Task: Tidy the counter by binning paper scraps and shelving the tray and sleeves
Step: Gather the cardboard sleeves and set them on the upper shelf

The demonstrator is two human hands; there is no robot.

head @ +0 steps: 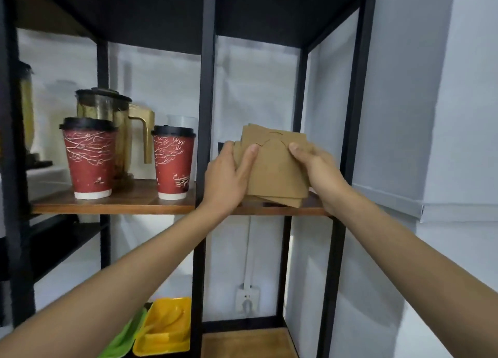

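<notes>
One view only, from the head, wide-angle. It faces straight ahead into a black-framed shelf unit (207, 115), close enough that both forearms stretch from the bottom corners up to mid-frame. The wooden shelf board (121, 205) sits near eye level, just below centre. The lens looks a little downward too, catching a lower shelf (248, 341) at the bottom edge. Verticals bow outward toward the edges.

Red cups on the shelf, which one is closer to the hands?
The smaller-looking right cup, beside the black post; the other cup stands farther left, before the pitcher.
</notes>
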